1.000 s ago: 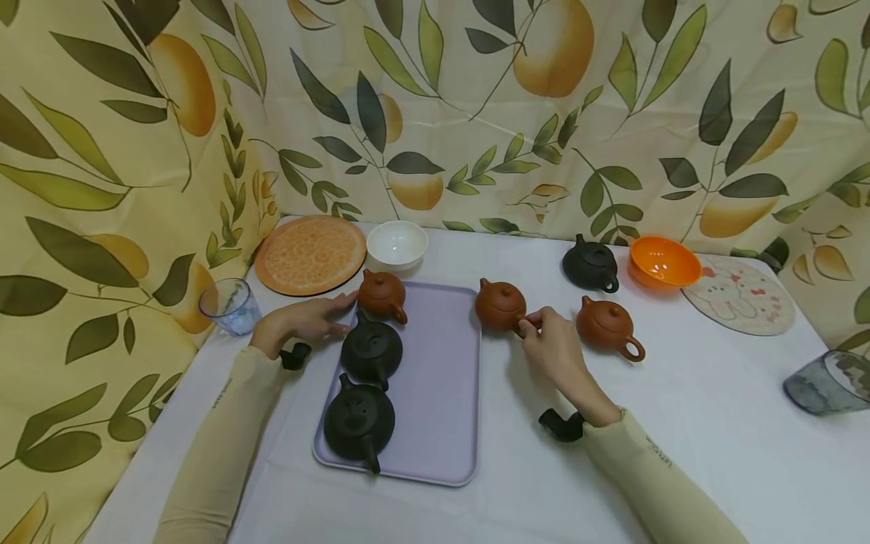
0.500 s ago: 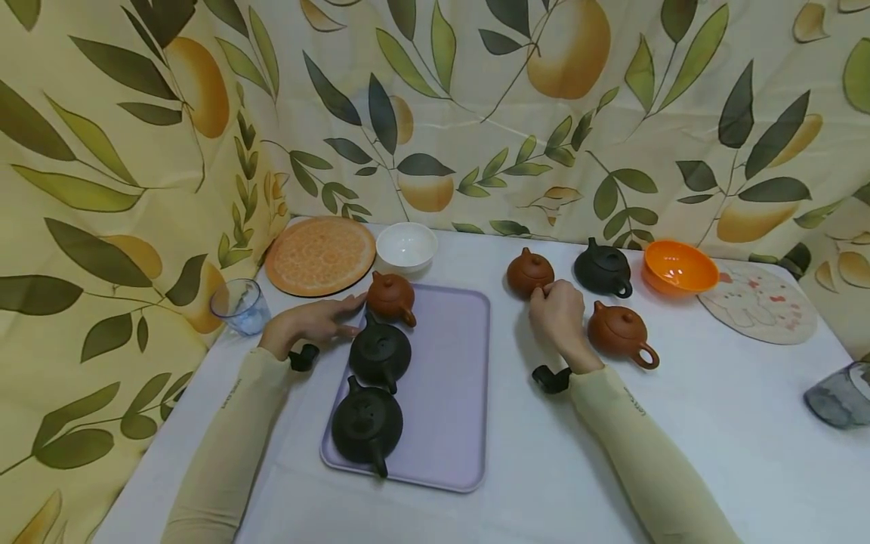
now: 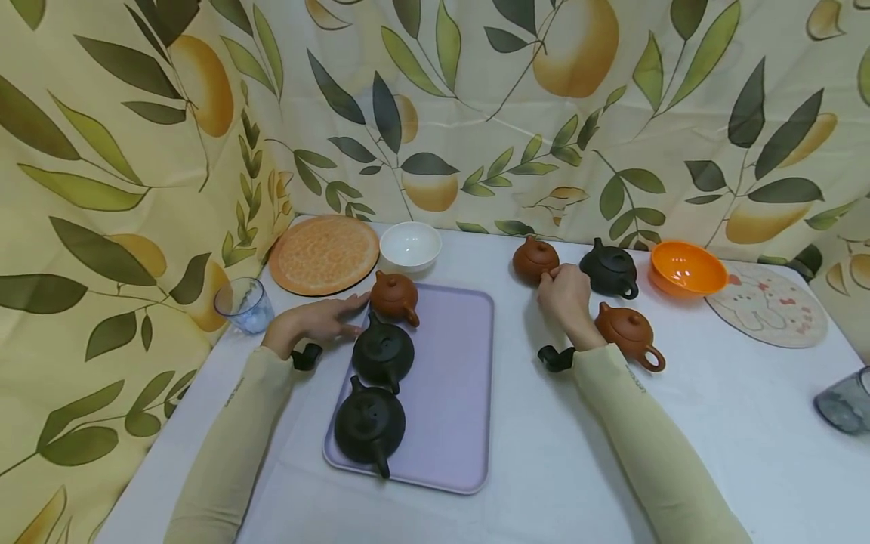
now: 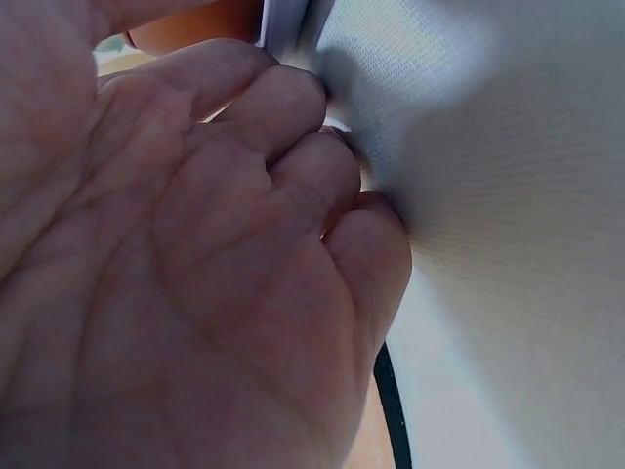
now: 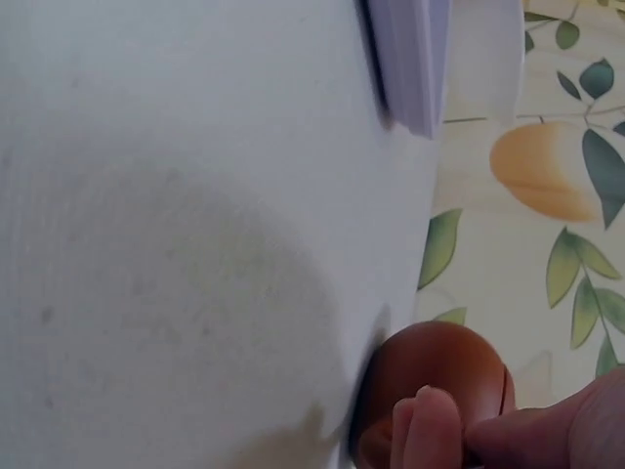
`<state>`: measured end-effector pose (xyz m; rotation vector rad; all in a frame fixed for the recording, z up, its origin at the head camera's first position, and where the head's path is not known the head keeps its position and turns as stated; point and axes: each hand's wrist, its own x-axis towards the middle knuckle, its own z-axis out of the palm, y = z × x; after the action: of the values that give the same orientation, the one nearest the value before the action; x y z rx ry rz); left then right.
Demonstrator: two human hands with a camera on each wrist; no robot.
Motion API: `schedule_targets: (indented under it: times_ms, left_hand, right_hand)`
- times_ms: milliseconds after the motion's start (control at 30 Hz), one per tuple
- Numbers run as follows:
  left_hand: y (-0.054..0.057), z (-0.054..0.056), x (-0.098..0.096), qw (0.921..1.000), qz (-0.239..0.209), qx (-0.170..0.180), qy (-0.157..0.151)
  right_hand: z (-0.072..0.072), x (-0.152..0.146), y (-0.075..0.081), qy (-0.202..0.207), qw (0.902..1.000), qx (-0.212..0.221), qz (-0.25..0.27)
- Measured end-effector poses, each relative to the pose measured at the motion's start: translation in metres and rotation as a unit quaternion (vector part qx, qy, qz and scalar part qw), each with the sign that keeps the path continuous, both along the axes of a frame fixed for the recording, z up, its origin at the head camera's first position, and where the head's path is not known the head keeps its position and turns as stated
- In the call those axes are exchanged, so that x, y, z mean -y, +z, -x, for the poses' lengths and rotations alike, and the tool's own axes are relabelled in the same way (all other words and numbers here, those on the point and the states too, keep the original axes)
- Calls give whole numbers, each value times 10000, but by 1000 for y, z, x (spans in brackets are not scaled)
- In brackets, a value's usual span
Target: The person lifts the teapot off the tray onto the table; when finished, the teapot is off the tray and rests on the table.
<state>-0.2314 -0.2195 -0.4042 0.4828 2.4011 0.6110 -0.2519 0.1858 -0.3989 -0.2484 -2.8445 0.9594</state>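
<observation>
At the back of the table my right hand [image 3: 566, 297] pinches the handle of a reddish-brown teapot [image 3: 533, 258]. In the right wrist view that teapot [image 5: 430, 366] seems to rest on the white cloth, with fingertips at its near side. My left hand [image 3: 314, 320] rests at the left edge of a lilac tray [image 3: 454, 378], its fingers reaching the rim beside a small brown teapot [image 3: 394, 295]. Two black teapots, one behind [image 3: 384, 353] and one in front [image 3: 369, 425], stand below it along the tray's left side. The left wrist view shows the palm [image 4: 195, 254] against the cloth.
Close right of my right hand stand a black teapot [image 3: 609, 268] and another brown teapot [image 3: 627, 331]. Further right are an orange bowl [image 3: 688, 270], a bunny mat [image 3: 768, 306] and a grey glass [image 3: 845, 400]. A white bowl [image 3: 411, 245], orange round mat [image 3: 324, 255] and blue glass [image 3: 245, 306] lie left.
My right hand has carried the brown teapot from the tray's right edge back and to the right, beside the black teapot. The left hand has stayed at the tray.
</observation>
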Motion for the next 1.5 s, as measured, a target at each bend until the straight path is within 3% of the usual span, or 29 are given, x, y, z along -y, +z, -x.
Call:
schedule_targets:
  times_ms: [400,600,733,900,1067,1300,1500]
  left_hand:
    - [-1,0,-1,10000,-54,22,28]
    - [-4,-6,9,10000,21,-79,18]
    - [-5,-7,14,9999,50,-147,15]
    - [-7,-1,8,9998,-106,-163,-88]
    - [-5,3,3,9999,-31,-128,-67]
    - [-1,2,1,9999,-7,-102,-93]
    - [-1,0,0,9996,-55,-172,-231]
  right_hand:
    - [4,-6,-3,-112,9990,77,423]
    - [7,6,-10,68,9997,-55,216]
    - [-2,18,-7,115,9997,-67,-225]
    - [-31,26,6,131,9976,-148,-668]
    - [-70,46,13,1008,9893,-694,-790]
    - [-125,86,10,2167,9623,-1563,-511]
    - [-173,120,12,3168,9374,-1408,-319]
